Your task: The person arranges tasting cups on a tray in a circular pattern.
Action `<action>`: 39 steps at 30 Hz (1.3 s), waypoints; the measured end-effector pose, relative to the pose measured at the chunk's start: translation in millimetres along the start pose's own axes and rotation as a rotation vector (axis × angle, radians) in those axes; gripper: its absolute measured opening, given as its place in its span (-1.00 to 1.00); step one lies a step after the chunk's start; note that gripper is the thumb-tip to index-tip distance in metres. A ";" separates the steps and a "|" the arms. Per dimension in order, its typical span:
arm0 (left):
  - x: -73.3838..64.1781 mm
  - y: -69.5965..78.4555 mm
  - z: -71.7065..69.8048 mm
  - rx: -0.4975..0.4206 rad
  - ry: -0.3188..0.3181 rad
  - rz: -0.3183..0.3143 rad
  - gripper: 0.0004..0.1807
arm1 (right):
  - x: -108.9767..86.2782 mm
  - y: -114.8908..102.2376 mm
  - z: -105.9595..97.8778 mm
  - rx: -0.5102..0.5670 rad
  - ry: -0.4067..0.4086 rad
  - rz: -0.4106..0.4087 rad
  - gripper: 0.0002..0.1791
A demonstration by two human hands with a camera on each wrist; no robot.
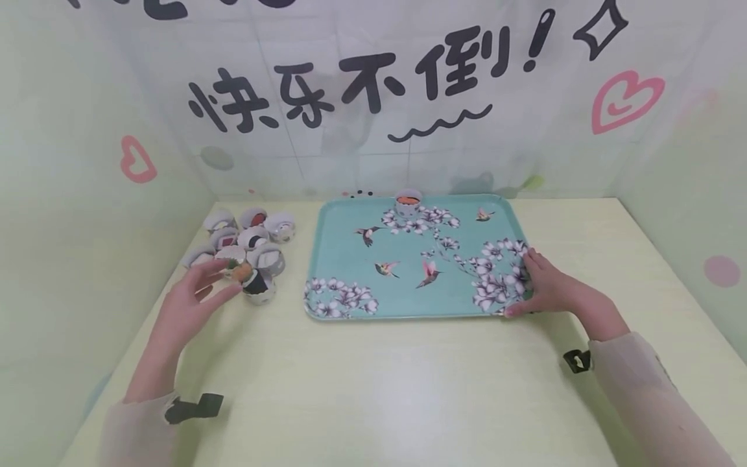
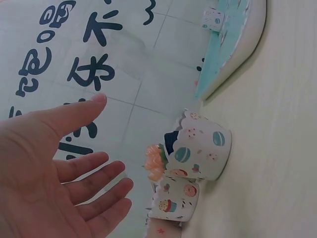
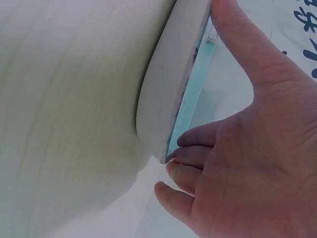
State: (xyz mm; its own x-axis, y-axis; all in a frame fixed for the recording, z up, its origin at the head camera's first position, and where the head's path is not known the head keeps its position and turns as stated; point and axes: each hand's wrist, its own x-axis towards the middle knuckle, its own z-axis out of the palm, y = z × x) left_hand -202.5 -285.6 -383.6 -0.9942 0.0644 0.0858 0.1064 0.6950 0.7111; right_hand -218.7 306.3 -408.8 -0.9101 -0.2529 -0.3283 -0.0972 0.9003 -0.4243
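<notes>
My left hand (image 1: 192, 298) is held beside a cluster of patterned paper baking cups (image 1: 260, 293) at the left of the table, its fingers spread and nothing gripped. In the left wrist view the palm faces the nearest paper cup (image 2: 205, 146), with a gap between. A dark piece, like a rice ball's seaweed wrap, shows in that cup, and an orange piece with green (image 2: 154, 161) sticks up beside it. My right hand (image 1: 548, 285) rests at the right side of a turquoise tray (image 1: 344, 246), thumb and loosely bent fingers touching its rim.
One paper cup with orange filling (image 1: 408, 204) stands at the tray's back edge. Several more filled cups (image 1: 282, 228) crowd behind the nearest one. A printed white cloth (image 1: 362, 143) hangs behind the pale table (image 1: 397, 389), with side walls left and right.
</notes>
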 end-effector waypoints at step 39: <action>25.4 -25.1 35.9 -0.095 -0.099 -0.253 -0.02 | -0.1 1.0 0.4 0.021 -0.001 0.014 0.56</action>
State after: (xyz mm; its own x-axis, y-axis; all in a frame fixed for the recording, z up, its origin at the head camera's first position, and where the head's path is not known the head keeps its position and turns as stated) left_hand -230.9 -275.7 -424.3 -0.9853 -0.0297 -0.1684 -0.1494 0.6281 0.7636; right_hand -218.5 307.1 -409.5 -0.9107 -0.2409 -0.3355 -0.0761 0.8962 -0.4370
